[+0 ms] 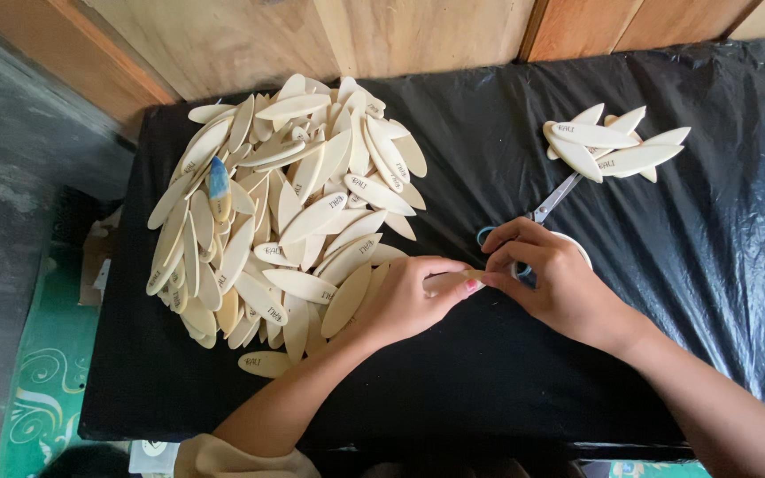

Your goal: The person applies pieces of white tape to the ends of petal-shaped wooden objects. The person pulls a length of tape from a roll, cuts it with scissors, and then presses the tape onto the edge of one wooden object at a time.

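Left hand (405,299): curled, one pale leaf-shaped wooden piece (447,281) pinched at fingertips.
Right hand (552,279): closed on the same piece; blue-handled scissors (537,217) lie beneath.
Count: one big pile (285,212) left of it, uncountable; small pile (613,146) above, about seven.

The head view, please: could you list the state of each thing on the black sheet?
Big pile: heaped loosely, pieces overlapping.
Small pile: a few pieces, overlapping, set apart.
Scissors: lying flat, blades closed, handles under right hand.
Single piece: pinched between left hand and the right.
Black sheet: spread, wrinkled.
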